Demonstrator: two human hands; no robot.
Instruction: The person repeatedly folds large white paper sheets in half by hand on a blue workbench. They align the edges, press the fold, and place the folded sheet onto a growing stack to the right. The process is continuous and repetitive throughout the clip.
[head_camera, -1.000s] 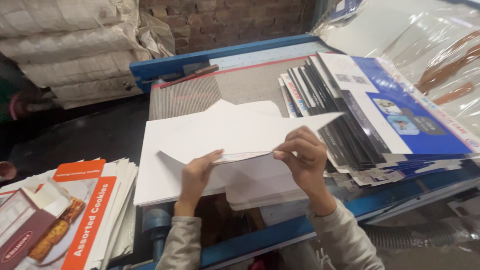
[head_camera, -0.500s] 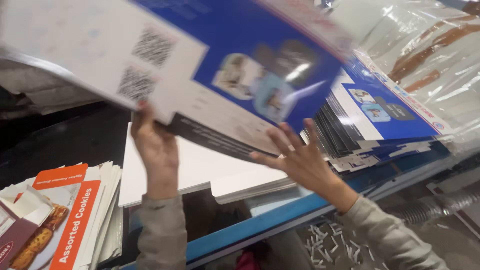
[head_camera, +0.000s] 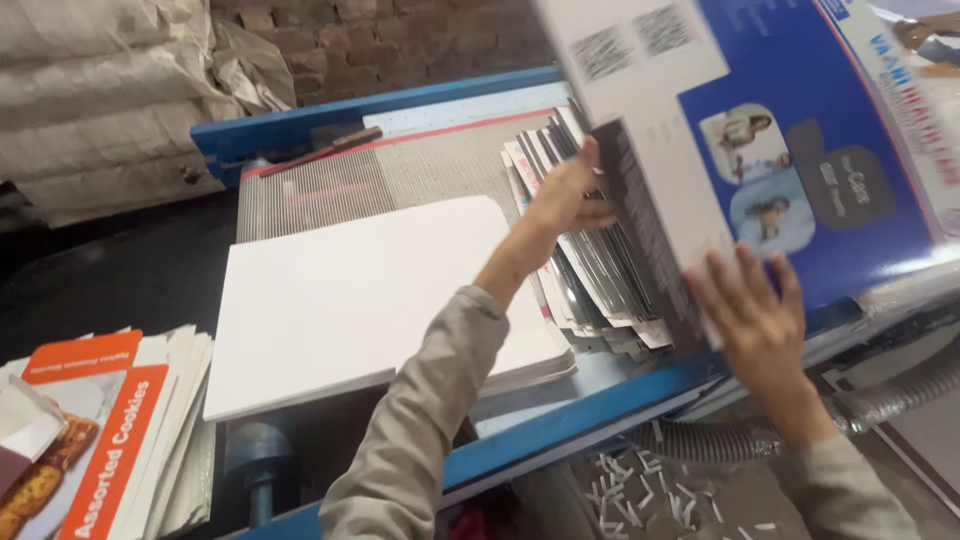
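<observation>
**Printed sheet held tilted over fanned stack**

Large printed carton sheet (head_camera: 760, 150) up in the air at upper right, held steeply tilted, printed face toward camera. Left hand (head_camera: 562, 195) clamped on its left edge, thumb in front and fingers hidden behind. Right hand (head_camera: 752, 312) flat and spread against the lower edge from below, fingers apart, propping rather than pinching. Two-point hold likely needed because of the sheet's size and floppiness: one hand to grip, one to carry the weight and steer the angle.

Sheet look: glossy, deep blue panel with small picture insets, white panel with square code patches at top, dark strip along the left fold line, die-cut outline with flaps. Right side cropped by frame edge.

Directly underneath, fanned stack of matching printed sheets (head_camera: 590, 270) lying on the blue machine table (head_camera: 560, 425), edges staggered like a spread deck, probably for easy picking one at a time. Just left of that, neat white sheet pile (head_camera: 370, 290), blank side up, squared off, resting on the ribbed grey bed (head_camera: 340, 185). Metal bar tool (head_camera: 320, 152) near the rear edge, untouched.

Lower left, separate stack of orange-and-white cartons (head_camera: 110, 440), well apart from both hands. Ribbed grey hose (head_camera: 800, 430) and white paper offcuts (head_camera: 650, 490) on the floor below the table. Sacks (head_camera: 100, 90) and brick wall (head_camera: 400, 40) behind.
</observation>
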